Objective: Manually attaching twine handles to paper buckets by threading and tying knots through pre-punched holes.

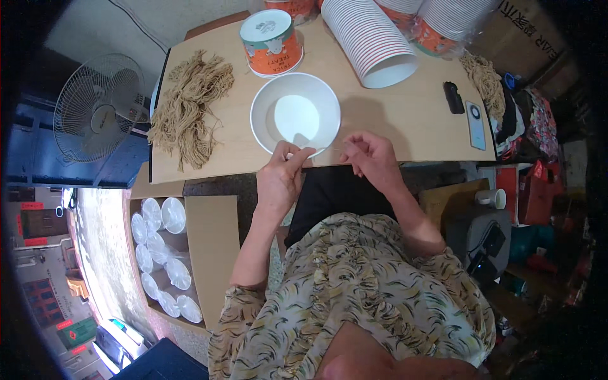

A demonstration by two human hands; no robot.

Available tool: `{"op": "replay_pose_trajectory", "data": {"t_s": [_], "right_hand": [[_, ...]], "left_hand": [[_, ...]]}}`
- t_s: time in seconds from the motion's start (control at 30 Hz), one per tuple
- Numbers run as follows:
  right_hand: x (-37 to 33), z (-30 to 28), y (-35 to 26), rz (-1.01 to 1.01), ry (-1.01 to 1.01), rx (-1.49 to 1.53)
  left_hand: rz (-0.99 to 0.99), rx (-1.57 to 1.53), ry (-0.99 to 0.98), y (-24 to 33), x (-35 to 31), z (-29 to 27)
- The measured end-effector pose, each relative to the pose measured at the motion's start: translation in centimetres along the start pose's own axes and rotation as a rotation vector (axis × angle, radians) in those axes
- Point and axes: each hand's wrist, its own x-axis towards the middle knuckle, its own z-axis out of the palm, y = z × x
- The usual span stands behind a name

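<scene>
Pinching is performed by the left hand [282,170], whose thumb and index finger close on the near rim of a white round bucket [296,113]. The bucket is located directly ahead of the left hand, above the surface [405,130], with its opening toward the person. The right hand [372,161] is positioned just beside the bucket, apart from it, fingers curled and thumb near the fingertips; whether a thin item is held there cannot be told from this view. Beyond both hands stands an orange printed bucket [273,54]. Ahead of the right hand lies a stack of white buckets [373,41]. Left of the left hand lies a twine bundle [193,111]. Right of the right hand lie a black object [453,97] and, beside it, a phone [475,125].
</scene>
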Motion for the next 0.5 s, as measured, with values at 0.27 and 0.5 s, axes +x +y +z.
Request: {"op": "replay_pose_trajectory", "data": {"t_s": [0.27,0.5], "right_hand": [[0.4,4.1,4.5,0.13,-0.115,0.322],[0.0,3.1,5.4,0.164,-0.185,0.392]], "left_hand": [[-0.023,-0.03,-0.039,0.4,0.5,-0.1],[-0.017,-0.066,-0.048,-0.1,1.1,-0.6]]}}
